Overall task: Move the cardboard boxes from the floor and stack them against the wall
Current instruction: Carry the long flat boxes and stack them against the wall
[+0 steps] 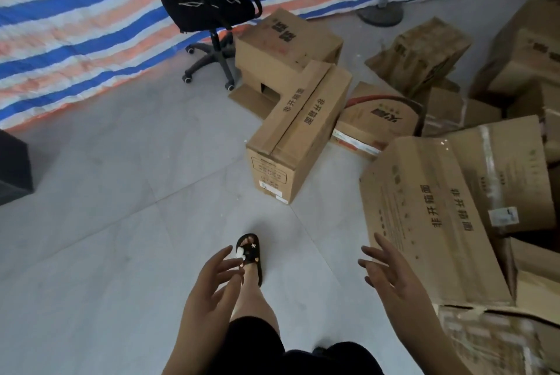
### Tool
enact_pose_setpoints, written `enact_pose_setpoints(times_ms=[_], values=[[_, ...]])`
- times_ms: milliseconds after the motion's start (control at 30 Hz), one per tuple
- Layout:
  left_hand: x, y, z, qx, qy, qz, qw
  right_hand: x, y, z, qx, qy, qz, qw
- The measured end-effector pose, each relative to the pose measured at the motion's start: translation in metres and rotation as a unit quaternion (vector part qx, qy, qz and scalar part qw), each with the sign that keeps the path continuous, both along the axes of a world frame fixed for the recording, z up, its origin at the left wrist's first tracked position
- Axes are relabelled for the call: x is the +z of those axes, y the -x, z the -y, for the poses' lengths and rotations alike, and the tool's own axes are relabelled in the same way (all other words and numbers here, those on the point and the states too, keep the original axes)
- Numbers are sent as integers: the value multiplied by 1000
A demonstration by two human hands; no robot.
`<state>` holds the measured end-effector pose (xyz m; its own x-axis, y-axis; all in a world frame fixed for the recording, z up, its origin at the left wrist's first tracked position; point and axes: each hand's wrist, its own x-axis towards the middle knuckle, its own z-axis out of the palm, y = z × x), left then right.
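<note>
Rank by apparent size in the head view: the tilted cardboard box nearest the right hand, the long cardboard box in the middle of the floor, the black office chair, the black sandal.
1. Tilted cardboard box, though nearness inflates it.
2. Long cardboard box and black office chair: too alike to rank.
3. Black sandal.

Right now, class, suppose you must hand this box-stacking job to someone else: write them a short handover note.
Left hand: open, holding nothing.
Right hand: open, fingers spread, close to the large tilted box; contact unclear.
Boxes: a long box lies on the floor ahead, others are jumbled behind it and to the right, near an office chair.
Done: no tidy stack visible.
Left: lift each box and stack it against the wall.
</note>
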<state>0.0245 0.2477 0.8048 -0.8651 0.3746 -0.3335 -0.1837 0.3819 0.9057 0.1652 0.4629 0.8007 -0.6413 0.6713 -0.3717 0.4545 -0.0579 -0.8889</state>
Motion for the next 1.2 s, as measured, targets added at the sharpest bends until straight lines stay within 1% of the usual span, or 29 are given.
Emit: enact_pose_setpoints(times_ms=[200,367,433,533,633,700,800,867,933,1067,1200], values=[[5,161,-46,-75,23,-7,997,-6,123,-24,-43,5,27,999],[-19,257,-89,-128,61,6,990,-35,205,-61,-54,18,64,996],[-45,289,-111,-145,82,8,986,-61,234,-79,-51,30,79,995],[-105,333,-150,-154,125,33,980,-112,271,-106,-51,72,99,991],[-179,370,-187,-118,165,125,971,-176,303,-127,-40,103,133,985],[-216,388,-204,-78,174,154,970,-209,318,-136,-42,116,149,981],[-290,411,-229,-24,188,175,966,-283,340,-150,-77,138,167,973],[-332,417,-235,16,189,217,958,-326,350,-150,-93,146,185,967],[-366,419,-237,14,165,250,954,-358,358,-149,-95,148,187,966],[-403,419,-238,-34,108,294,949,-394,371,-146,-113,178,129,969],[-404,416,-247,-14,89,274,958,-393,379,-145,-144,201,89,965]])
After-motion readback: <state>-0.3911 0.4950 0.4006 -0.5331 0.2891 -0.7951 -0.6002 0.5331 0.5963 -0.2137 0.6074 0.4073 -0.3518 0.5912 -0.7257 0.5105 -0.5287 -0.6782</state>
